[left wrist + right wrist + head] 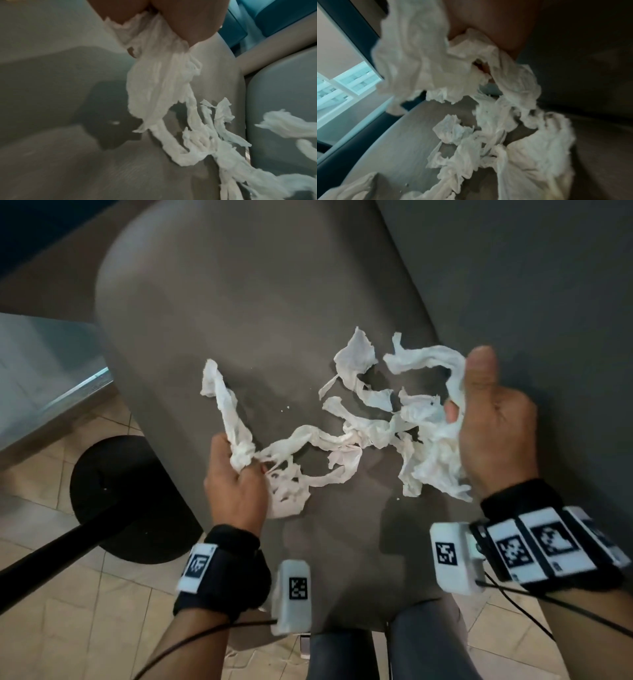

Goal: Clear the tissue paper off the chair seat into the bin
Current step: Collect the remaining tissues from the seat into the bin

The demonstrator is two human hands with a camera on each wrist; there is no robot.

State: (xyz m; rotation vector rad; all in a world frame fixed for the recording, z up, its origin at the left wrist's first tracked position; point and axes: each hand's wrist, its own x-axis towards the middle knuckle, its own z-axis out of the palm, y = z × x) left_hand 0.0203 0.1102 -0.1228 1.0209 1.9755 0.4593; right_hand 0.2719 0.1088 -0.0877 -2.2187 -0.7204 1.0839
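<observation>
Torn white tissue paper point(359, 426) lies in tangled strips across the grey-brown chair seat point(260, 320). My left hand point(236, 470) grips the left end of the tangle, with a strip point(222, 398) standing up from its fingers. My right hand point(493, 419) grips a bunch of tissue at the right end, thumb up. In the left wrist view the tissue point(154, 83) hangs from my curled fingers toward the seat point(85, 169). The right wrist view has crumpled tissue point(423, 58) bunched in the hand and more tissue scraps point(488, 142) below. No bin is in view.
The chair back point(531, 268) rises on the right. A black round base point(120, 494) with a dark pole point(51, 559) stands on the tiled floor point(68, 638) at the left. My legs point(387, 652) are at the seat's front edge. Small crumbs point(286, 408) dot the seat.
</observation>
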